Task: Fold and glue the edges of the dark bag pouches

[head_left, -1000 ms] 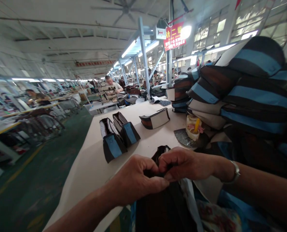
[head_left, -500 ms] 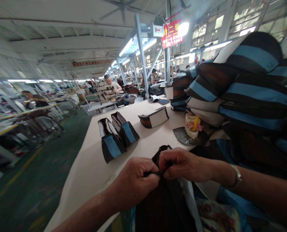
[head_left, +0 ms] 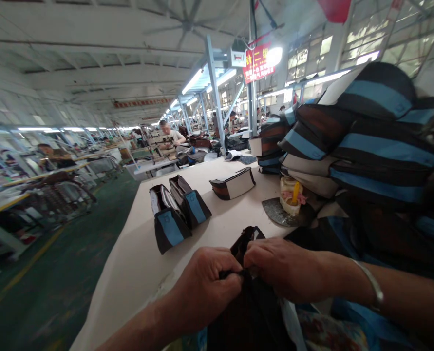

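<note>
Both my left hand (head_left: 208, 285) and my right hand (head_left: 284, 269) pinch the top edge of a dark brown fabric case (head_left: 248, 317) held upright at the table's near edge. Its upper rim (head_left: 246, 242) rises between my fingers, and my hands hide most of the opening. Beyond them, two open black-and-blue cases (head_left: 170, 219) (head_left: 190, 202) lie side by side on the white worktable (head_left: 129, 263). A cream-and-brown case (head_left: 232, 184) rests farther along. A silver bangle (head_left: 370, 287) circles my right wrist.
Stacked blue-striped cases (head_left: 381, 146) rise high on the right, beside a cream glue pot (head_left: 290, 196) with a yellow handle on a dark mat (head_left: 275, 213). The table's left edge drops to a green floor (head_left: 74, 273). A co-worker (head_left: 169, 135) sits farther down the aisle.
My fingers have closed in on the case's top edge, and my right hand has shifted slightly right. The case sits a little lower in view, and the whole scene has tilted with my head.
</note>
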Tool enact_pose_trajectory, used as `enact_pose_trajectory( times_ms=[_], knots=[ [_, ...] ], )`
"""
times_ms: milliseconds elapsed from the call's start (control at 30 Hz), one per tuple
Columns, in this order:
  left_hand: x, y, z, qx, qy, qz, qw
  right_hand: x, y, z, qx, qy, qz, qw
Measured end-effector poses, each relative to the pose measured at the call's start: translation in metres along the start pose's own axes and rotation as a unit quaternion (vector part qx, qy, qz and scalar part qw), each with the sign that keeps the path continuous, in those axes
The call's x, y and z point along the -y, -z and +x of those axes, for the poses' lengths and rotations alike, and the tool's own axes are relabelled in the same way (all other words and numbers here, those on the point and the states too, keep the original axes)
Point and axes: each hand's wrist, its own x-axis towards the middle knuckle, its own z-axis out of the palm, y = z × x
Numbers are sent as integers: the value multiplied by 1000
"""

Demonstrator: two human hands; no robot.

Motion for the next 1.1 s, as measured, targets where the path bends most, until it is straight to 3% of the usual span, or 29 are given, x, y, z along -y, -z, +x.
enact_pose_trajectory(
  times_ms=[167, 267, 333, 433, 533, 633, 700, 767, 867, 967, 1100],
  knots=[
    [-6, 0, -4, -4, -14, 13, 1000, 16, 8, 4, -9, -117, 161, 980],
    [-5, -2, -8, -6, -28, 48, 998, 18, 4, 6, -11, -135, 181, 974],
    [-6, -1, -10, -3, -25, 65, 998, 17, 0, 7, -31, -108, 157, 981],
    [-7, 6, -11, 29, 13, 22, 999, 14, -4, 4, -45, -9, 57, 997],
    [-5, 19, -8, 114, 73, -55, 989, 14, -4, 0, -23, 94, -81, 992],
    [1, 26, -3, 192, 89, -80, 974, 18, -4, -6, -16, 136, -165, 977],
    [3, 24, -1, 210, 77, -81, 971, 22, -2, -9, -32, 108, -108, 988],
    [2, 18, 0, 198, 48, -63, 977, 25, 3, -10, -48, 25, 21, 998],
    [-5, 5, -1, 150, -6, 21, 988, 21, 13, -5, 0, -67, 161, 985],
    [-7, -2, 0, 114, -24, 80, 990, 6, 18, 3, 84, -29, 241, 967],
    [3, 12, 5, 183, 34, -27, 982, -11, 11, 0, 61, -13, 295, 953]
  ],
)
